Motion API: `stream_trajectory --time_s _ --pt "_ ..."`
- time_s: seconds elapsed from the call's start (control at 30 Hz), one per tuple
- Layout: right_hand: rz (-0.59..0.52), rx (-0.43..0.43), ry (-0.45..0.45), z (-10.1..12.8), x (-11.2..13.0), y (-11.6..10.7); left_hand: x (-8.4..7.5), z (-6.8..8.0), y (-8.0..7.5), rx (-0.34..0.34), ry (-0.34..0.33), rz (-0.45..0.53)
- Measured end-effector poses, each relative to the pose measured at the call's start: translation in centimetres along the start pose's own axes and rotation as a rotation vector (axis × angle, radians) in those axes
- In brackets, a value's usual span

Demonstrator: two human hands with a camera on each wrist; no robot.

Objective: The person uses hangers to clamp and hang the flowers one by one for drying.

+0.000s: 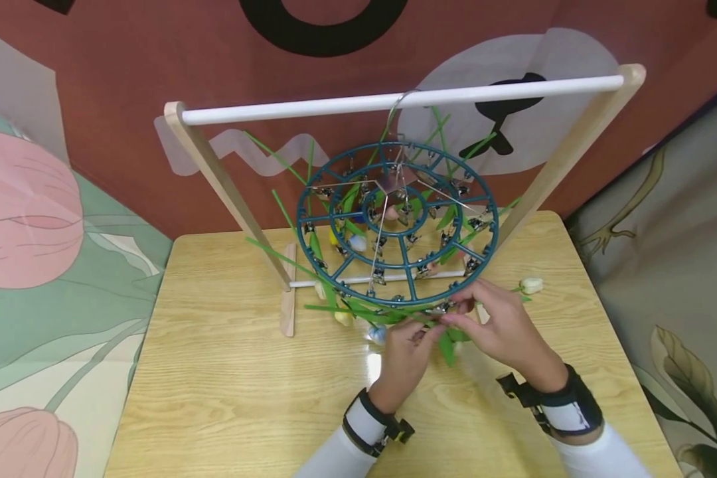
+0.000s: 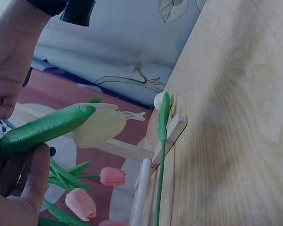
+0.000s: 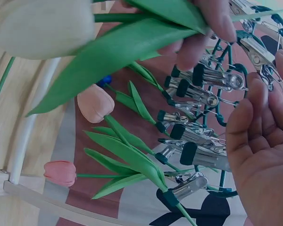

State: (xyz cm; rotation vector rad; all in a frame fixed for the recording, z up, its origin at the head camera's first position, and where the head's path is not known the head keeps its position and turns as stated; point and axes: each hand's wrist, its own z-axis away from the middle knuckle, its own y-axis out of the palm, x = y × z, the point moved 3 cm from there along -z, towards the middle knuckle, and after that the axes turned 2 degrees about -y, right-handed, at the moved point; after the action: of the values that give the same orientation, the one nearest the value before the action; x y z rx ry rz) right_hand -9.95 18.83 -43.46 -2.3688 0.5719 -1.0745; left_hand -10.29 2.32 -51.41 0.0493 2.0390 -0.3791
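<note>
My left hand [image 1: 407,355] pinches the stem and green leaves of an artificial white tulip [image 3: 47,28] just under the front rim of a round teal hanger [image 1: 409,299]. The bloom points down and away in the left wrist view, partly covered by its leaf [image 2: 47,129]. Beside it my right hand [image 1: 502,325] pinches a metal clip [image 3: 258,54] hanging from that rim. Both hands' fingertips are close together at the clip. Other clips [image 3: 205,157] hold tulips head-down, among them a pink tulip [image 3: 95,103] and a blue tulip [image 1: 378,333].
The hanger hooks onto the white bar [image 1: 311,108] of a wooden stand on the table [image 1: 215,372]. A loose white tulip [image 1: 532,285] lies on the table at right, near the stand's foot. Green stems stick out around the hanger. Printed cloth hangs behind and at both sides.
</note>
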Motion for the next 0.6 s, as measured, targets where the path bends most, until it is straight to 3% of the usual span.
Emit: stream_trajectory --time_s 0.33,0.6 --pt "-0.021 0.006 -0.027 -0.11 0.66 0.55 0.19 -0.17 -0.73 -0.058 -0.013 -0.034" --pt "-0.04 0.017 -0.035 -0.36 0.81 0.9 0.24 -0.11 -0.86 -0.08 -0.088 -0.006"
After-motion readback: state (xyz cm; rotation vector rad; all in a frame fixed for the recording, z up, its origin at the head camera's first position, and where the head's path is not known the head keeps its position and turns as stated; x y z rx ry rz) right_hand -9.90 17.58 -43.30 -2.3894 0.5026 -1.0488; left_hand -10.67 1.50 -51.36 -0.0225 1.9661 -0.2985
